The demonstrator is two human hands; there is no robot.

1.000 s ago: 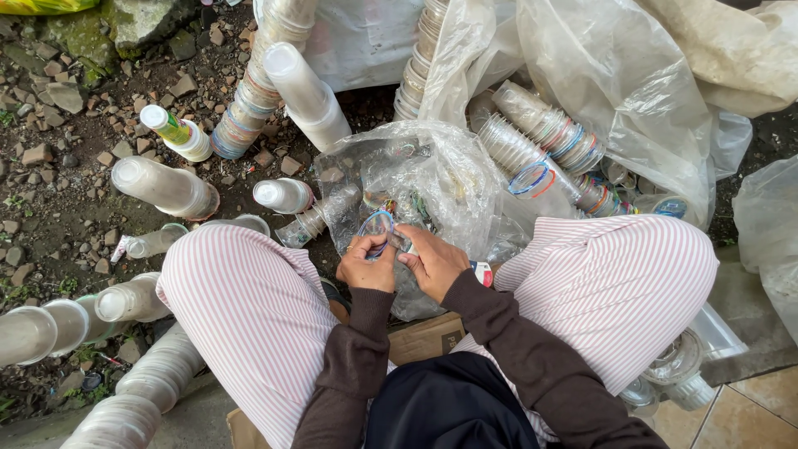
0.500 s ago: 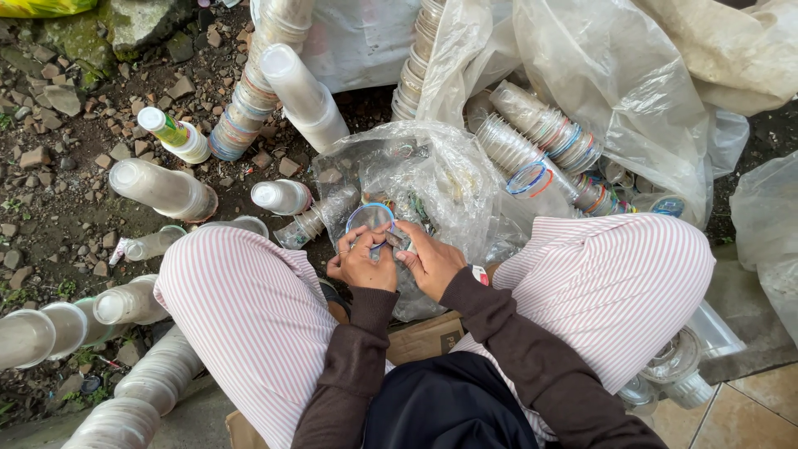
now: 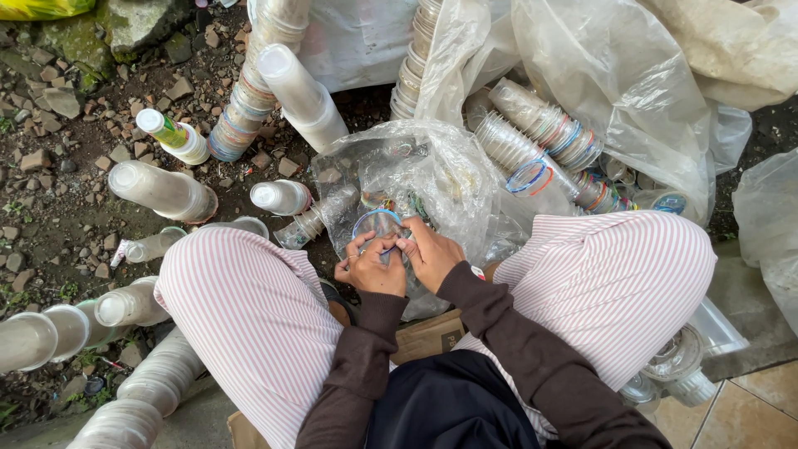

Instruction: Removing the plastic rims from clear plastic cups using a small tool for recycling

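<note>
Holding a clear cup [image 3: 378, 224] between both hands, I have its round mouth facing up at me, its axis running away from my fingertips toward the bag [image 3: 432, 179] just beyond. My left hand [image 3: 368, 268] pinches the near-left rim; my right hand [image 3: 428, 254] pinches the near-right rim, equally close. Both wrists meet between my knees, fingers curled shut.

Clear plastic bag [image 3: 432, 179] of cups between the knees; larger clear bag [image 3: 615, 91] behind, brown cardboard [image 3: 428, 335] underneath.
</note>
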